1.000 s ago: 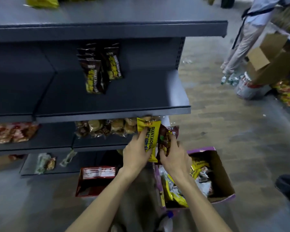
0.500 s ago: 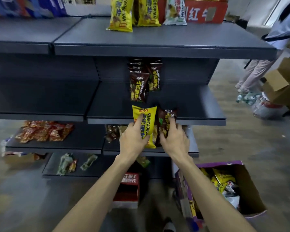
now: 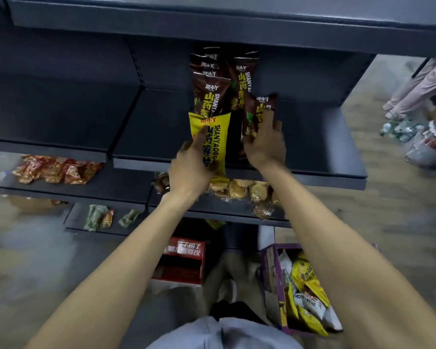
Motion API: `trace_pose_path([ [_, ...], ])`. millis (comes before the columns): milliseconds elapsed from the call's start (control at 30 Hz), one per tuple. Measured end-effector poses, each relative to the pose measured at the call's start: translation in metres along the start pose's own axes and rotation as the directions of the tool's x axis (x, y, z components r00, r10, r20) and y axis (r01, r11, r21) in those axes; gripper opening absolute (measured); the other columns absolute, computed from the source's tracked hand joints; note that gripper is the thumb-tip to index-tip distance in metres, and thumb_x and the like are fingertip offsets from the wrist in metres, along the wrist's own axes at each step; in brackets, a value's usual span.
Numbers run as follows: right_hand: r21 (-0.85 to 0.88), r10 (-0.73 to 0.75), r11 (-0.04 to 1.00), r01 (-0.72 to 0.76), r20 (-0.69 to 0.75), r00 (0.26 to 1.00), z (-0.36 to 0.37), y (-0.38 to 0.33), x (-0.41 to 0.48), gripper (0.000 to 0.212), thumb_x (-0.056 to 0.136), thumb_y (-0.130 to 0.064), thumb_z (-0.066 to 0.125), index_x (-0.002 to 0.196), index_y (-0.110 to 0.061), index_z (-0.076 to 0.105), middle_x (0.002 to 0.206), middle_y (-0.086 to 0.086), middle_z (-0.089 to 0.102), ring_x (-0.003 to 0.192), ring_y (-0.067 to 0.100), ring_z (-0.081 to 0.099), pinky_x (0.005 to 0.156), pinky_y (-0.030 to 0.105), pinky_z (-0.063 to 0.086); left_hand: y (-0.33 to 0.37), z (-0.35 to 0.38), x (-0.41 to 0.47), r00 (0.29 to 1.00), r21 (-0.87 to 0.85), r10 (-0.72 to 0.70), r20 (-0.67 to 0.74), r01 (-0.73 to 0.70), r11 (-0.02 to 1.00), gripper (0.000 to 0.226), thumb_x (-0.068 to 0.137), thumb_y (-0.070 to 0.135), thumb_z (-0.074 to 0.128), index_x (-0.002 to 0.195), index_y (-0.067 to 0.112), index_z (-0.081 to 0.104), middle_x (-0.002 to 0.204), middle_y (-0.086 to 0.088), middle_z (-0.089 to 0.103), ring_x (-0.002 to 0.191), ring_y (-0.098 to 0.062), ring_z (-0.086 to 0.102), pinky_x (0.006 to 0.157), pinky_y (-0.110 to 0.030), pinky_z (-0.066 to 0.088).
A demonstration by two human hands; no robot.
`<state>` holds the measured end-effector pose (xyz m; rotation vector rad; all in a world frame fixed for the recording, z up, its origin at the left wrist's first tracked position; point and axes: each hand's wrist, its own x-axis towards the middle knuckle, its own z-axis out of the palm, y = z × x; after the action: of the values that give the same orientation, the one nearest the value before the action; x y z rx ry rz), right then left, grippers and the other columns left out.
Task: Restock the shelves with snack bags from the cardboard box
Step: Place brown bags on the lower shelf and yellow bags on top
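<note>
Hands are holding snack bags at the shelf (image 3: 312, 172): left hand (image 3: 190, 170) gripping a yellow bag (image 3: 213, 132), right hand (image 3: 266, 144) gripping a brown bag (image 3: 258, 109).

Dark grey metal shelving unit (image 3: 312, 137), tiered, fills the upper and middle frame. Middle shelf, centre: upright rows of dark brown snack bags (image 3: 212, 94) standing front to back. Left section of that shelf bare. Shelf below, left of frame: heap of red-orange packets (image 3: 56, 170) lying flat. Same level, centre: clear-wrapped round pastries (image 3: 239, 190) at the front edge. Lowest shelf, lower left: a few green and orange packets (image 3: 101, 217), loosely scattered. Floor (image 3: 388, 222), tiled, grey-brown: red carton (image 3: 181, 260) at lower centre; purple-edged cardboard box (image 3: 275, 278) at lower right, holding yellow and white bags; bottles (image 3: 400, 128) at right edge.
</note>
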<state>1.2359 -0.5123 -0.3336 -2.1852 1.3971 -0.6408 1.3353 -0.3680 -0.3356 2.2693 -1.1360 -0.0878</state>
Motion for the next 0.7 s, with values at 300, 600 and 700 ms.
trace_pose_path([
  [300,-0.018,-0.121,0.993,0.119,-0.127,0.984,0.054,-0.009,0.099,0.076,0.09,-0.007,0.052,0.154,-0.021,0.015,0.137,0.017,0.034,0.119,0.036,0.041,0.078,0.044,0.048,-0.016,0.022,0.023,0.996,-0.043,0.026,-0.085,-0.03,0.999,0.076,0.082,0.033,0.073,0.147,0.032,0.034,0.114,-0.004,0.062,0.09,-0.028,0.064,0.061,-0.034,0.047],
  [600,-0.14,-0.237,0.969,0.205,-0.264,0.935,0.081,-0.001,0.111,0.073,0.089,-0.035,0.06,0.152,-0.025,0.025,0.124,0.01,0.044,0.11,0.026,0.047,0.054,0.029,0.04,-0.031,0.01,0.037,0.997,-0.064,0.03,-0.071,-0.034,0.997,0.078,0.081,0.038,0.076,0.147,0.03,0.035,0.112,-0.004,0.063,0.089,-0.023,0.064,0.065,-0.042,0.055],
  [700,-0.167,-0.209,0.971,0.172,-0.244,0.947,0.086,0.003,0.111,0.074,0.088,-0.035,0.062,0.152,-0.027,0.025,0.125,0.009,0.044,0.11,0.025,0.047,0.056,0.031,0.047,-0.032,0.007,0.042,0.997,-0.073,0.03,-0.064,-0.035,0.997,0.08,0.08,0.038,0.077,0.147,0.03,0.035,0.114,-0.003,0.063,0.091,-0.023,0.065,0.067,-0.043,0.055],
])
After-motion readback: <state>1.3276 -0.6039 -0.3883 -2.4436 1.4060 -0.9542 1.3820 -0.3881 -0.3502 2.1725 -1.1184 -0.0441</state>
